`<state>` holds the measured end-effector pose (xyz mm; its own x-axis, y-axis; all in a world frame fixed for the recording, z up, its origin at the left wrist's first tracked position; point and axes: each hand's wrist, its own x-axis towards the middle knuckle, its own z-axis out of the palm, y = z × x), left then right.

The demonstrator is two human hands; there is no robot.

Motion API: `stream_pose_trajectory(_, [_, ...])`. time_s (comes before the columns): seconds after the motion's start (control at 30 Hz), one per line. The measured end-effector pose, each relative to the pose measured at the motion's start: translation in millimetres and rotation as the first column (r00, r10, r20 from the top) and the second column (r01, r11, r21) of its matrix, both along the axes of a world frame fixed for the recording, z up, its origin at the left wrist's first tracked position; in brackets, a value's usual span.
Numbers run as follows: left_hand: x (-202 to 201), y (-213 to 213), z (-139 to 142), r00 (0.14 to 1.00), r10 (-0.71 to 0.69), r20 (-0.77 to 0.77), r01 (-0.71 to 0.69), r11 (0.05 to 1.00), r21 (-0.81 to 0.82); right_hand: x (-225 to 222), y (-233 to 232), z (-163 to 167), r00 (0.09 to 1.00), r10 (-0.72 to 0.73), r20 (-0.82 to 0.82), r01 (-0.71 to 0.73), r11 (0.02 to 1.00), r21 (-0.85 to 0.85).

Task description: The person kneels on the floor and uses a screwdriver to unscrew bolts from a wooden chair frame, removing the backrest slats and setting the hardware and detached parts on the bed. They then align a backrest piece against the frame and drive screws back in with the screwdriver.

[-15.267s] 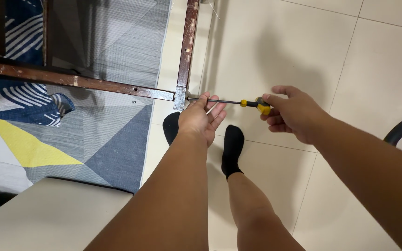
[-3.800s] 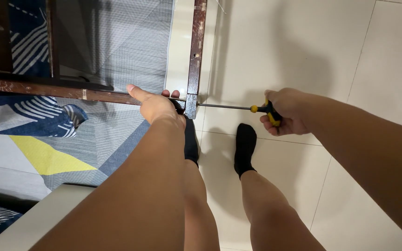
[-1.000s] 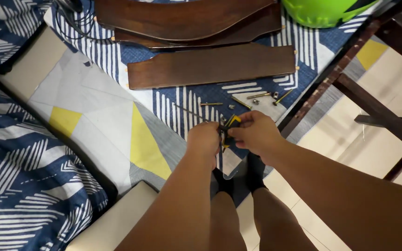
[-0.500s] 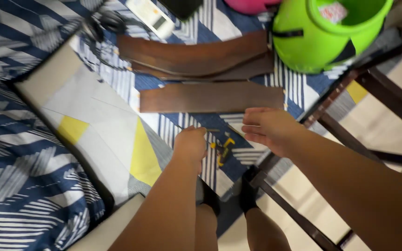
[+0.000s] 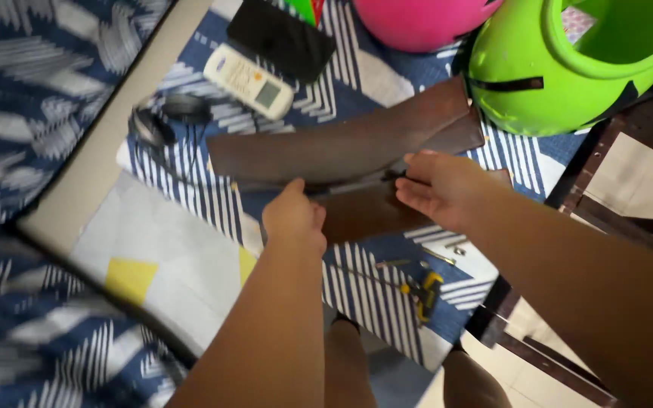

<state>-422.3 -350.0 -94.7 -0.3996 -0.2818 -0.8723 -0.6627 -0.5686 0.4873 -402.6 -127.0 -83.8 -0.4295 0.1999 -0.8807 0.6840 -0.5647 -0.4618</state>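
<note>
Dark brown curved wooden slats lie stacked on a blue-and-white patterned cloth. My left hand rests on the lower slat, fingers curled at its near edge. My right hand reaches over the right part of the slats, fingers apart, touching them by a thin dark rod. Whether either hand grips a slat is unclear. A yellow-and-black screwdriver lies on the cloth below my hands, with loose screws beside it.
A green plastic pot and a pink round object stand at the top right. A white remote, a black flat case and a black cable lie at the top left. A dark wooden frame stands at the right.
The screwdriver, held a second ago, now lies on the cloth. Both hands have moved up to the wooden slats, and the view has shifted closer to them.
</note>
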Motion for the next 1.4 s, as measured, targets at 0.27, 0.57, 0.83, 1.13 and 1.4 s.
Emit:
stream_pose_trajectory(0.27, [-28.6,3.1,46.4,0.959,0.15,0.241,-0.141,0.989,-0.054,-27.5,0.3,-14.6,0.947,-0.283,0.152,0.284,0.959,0.017])
stream_pose_trajectory(0.57, [-64.6,-3.2,59.0,0.916,0.26,0.306,-0.195,0.954,-0.227,-37.4,-25.0,-0.8,0.986,0.048,0.159,-0.126,0.84,0.529])
stream_pose_trajectory(0.83, [-53.7,33.1,20.7,0.967,0.029,0.252,-0.062,0.99,0.123,-45.3,-30.6,15.7,0.299,0.726,0.619,-0.344,-0.523,0.78])
stream_pose_trajectory(1.13, [-40.1,28.9,50.0,0.963,-0.06,0.264,0.017,0.987,0.162,-44.9,-33.0,36.7,0.089,0.825,0.558,-0.46,-0.463,0.758])
stream_pose_trajectory(1.4, [-4.9,6.9,71.6,0.953,0.211,0.219,-0.221,0.975,0.019,13.7,-75.4,58.8,0.232,0.883,0.408,-0.412,-0.29,0.864])
